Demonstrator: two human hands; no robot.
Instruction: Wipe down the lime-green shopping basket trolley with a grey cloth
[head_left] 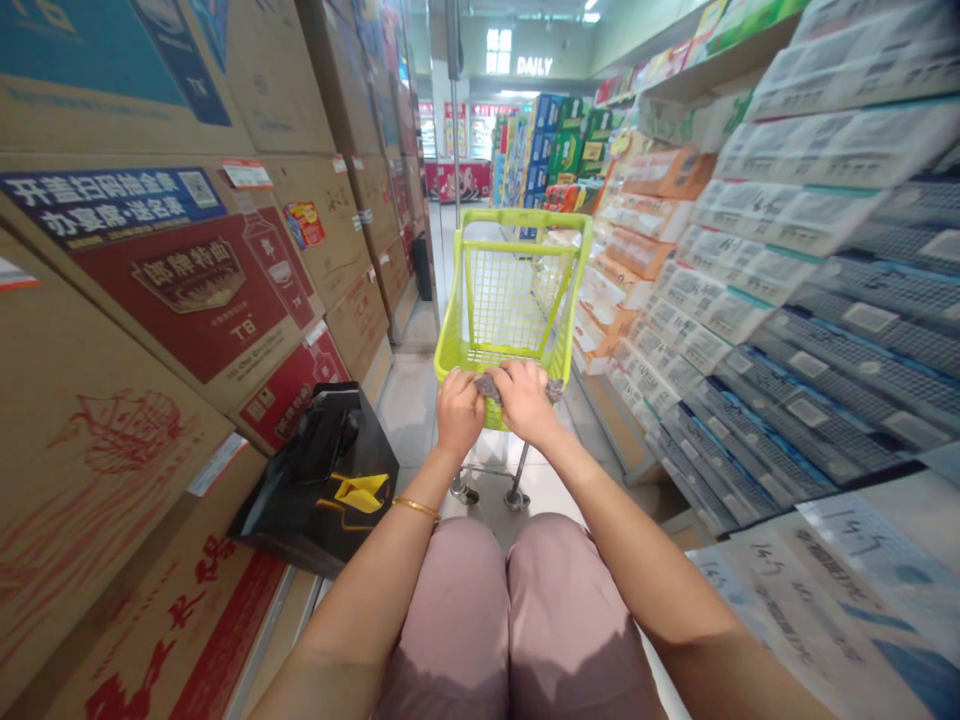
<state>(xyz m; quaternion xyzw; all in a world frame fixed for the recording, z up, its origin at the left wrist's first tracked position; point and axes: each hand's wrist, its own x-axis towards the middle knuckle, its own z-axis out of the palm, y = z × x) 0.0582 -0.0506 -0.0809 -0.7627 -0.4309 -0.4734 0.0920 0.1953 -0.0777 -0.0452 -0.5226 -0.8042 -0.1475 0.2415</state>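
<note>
A lime-green shopping cart (577, 290) with a mesh basket stands in front of my knees, its casters on the tiled floor. My left hand (460, 408) is closed round the left part of the cart's near rim. Beside it, my right hand (523, 398) is closed over a crumpled grey-brown cloth (553, 390), pressing it on the same rim. Some of the cloth pokes out on both sides of the right hand. My palms and the rim beneath them are hidden.
Stacked cardboard cartons (300, 250) line the left side, with a black gift bag (330, 480) standing against them. On the right, shelves hold clear-wrapped packs (750, 270) and dark blue packs (825, 370). A thin metal post (455, 130) rises beyond the cart. Colourful boxes (566, 140) stand farther down the aisle.
</note>
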